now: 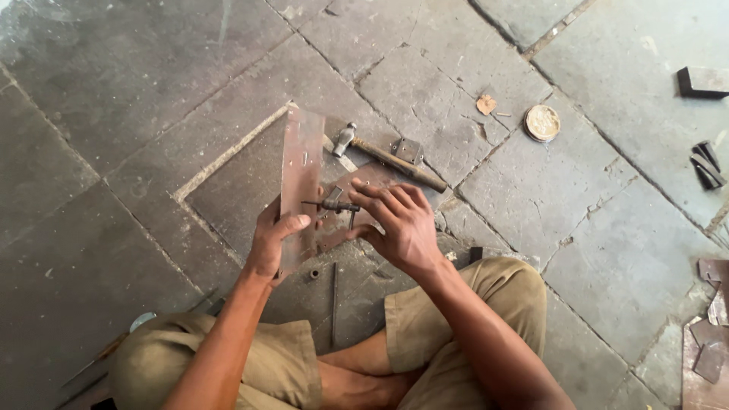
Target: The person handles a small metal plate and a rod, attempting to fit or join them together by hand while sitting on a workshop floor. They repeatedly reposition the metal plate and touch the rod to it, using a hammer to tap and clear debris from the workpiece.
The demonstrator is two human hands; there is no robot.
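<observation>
1. Khaki shorts (486,304) cover the crossed legs of a person sitting on the floor, nearest the camera.
2. Left hand (272,241) grips a rusty plate (301,178) by its lower end, thumb across the face, holding it tilted up on edge.
3. Right hand (402,224) is half closed; its fingertips hold a thin pin (332,205) level against the plate's right edge.
4. Just behind the hands a second flat plate (357,190) lies on the floor, partly hidden by the right hand.
5. Beyond that lies a hammer (387,156), head to the left, wooden handle running right, with a small hinge (408,150) touching the handle.
6. Between the knees lie a thin rod (334,300) and a small ring (314,273).
7. Grey stone slabs (137,91) make up the floor, dusty, set diagonally, with open joints.
8. Further right sit a round tin lid (542,122) and a dry leaf (486,104).
9. Metal scraps (710,342) lie by the right border, and a dark block (702,81) lies at the upper right.
</observation>
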